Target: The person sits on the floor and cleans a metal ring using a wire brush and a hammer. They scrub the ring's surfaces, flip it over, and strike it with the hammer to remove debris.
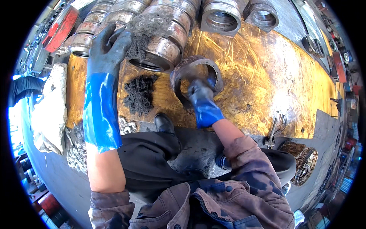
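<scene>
My left hand (107, 51), in a long blue glove with a blackened palm, rests by the row of metal cylinders. Its fingers are stretched out and the thumb stands apart, beside a dark, fuzzy wad of waste fibre (138, 47). A greyer wad (151, 23) lies on the cylinders (162, 49). My right hand (200, 91), gloved in blue, is closed at the near side of a thick metal ring (176, 78) with small holes in its face. Motion blurs the fingers and the ring's inside. The ring stands tilted on the yellow worktop.
Another black fibre clump (140, 93) lies on the yellow worktop (263, 80). Two bored metal housings (220, 19) (263, 16) stand at the far edge. A pale sack (51, 110) is at left; a greasy round part (301, 162) sits low at right, below a metal tool (272, 133).
</scene>
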`<state>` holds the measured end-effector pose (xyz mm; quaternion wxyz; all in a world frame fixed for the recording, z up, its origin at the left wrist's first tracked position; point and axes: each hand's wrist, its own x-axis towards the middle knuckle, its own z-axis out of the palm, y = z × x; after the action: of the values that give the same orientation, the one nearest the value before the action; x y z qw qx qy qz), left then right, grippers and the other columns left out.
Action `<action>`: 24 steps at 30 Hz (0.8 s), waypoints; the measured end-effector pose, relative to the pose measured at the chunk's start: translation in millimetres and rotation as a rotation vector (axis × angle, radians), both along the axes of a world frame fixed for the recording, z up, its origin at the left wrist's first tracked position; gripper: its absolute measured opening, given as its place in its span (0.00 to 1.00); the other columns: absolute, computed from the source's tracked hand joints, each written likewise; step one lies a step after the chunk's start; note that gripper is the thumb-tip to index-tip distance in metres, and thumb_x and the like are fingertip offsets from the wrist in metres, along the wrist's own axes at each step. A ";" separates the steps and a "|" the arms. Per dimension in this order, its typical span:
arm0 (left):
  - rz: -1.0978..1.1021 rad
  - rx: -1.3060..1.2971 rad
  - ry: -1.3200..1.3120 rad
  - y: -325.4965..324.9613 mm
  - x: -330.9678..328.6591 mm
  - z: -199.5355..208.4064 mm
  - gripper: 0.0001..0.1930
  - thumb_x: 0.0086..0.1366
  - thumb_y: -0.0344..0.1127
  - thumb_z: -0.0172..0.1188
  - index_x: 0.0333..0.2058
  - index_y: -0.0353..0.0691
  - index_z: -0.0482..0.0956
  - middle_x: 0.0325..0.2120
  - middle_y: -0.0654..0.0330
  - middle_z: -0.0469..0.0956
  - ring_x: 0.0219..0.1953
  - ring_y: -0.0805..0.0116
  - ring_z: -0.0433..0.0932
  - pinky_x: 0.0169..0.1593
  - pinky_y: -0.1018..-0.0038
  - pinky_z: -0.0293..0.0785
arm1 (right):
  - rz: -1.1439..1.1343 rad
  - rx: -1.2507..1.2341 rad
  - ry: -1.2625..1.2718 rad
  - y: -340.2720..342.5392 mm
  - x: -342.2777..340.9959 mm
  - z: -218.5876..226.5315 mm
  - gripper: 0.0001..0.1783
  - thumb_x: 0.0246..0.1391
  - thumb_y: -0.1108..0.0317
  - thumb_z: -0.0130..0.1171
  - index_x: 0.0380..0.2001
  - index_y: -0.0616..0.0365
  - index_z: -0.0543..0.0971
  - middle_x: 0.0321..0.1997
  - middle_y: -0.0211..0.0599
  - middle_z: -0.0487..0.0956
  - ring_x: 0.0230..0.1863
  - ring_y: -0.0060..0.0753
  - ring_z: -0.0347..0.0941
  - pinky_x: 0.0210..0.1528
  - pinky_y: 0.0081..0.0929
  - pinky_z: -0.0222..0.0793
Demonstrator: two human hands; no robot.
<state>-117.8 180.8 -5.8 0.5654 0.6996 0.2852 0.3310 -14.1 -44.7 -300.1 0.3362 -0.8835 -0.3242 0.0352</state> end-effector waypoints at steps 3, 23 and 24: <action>-0.032 0.024 -0.008 -1.5 9.3 6.3 0.38 0.64 0.35 0.69 0.66 0.23 0.62 0.55 0.43 0.78 0.56 0.59 0.79 0.60 0.71 0.76 | 0.070 0.028 0.068 -13.0 4.6 -17.0 0.08 0.54 0.62 0.64 0.33 0.52 0.79 0.30 0.41 0.82 0.29 0.49 0.79 0.32 0.44 0.74; 0.019 0.035 0.044 -1.2 8.0 -19.3 0.39 0.62 0.37 0.74 0.65 0.28 0.65 0.55 0.49 0.77 0.55 0.61 0.78 0.58 0.68 0.77 | 0.495 -0.541 -0.149 -39.0 11.9 -8.8 0.20 0.69 0.52 0.46 0.58 0.44 0.75 0.61 0.42 0.74 0.59 0.53 0.68 0.59 0.53 0.61; 0.026 0.087 0.071 -5.4 2.7 -12.4 0.39 0.62 0.38 0.74 0.65 0.28 0.64 0.55 0.48 0.76 0.56 0.60 0.78 0.59 0.67 0.76 | 0.515 -0.576 -0.133 -34.2 4.5 -5.7 0.20 0.69 0.52 0.46 0.56 0.44 0.76 0.59 0.42 0.76 0.57 0.53 0.70 0.57 0.54 0.63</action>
<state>-115.1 175.4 -18.2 0.5196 0.7312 0.2993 0.3253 -9.6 -78.8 -305.8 0.0327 -0.8318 -0.5333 0.1506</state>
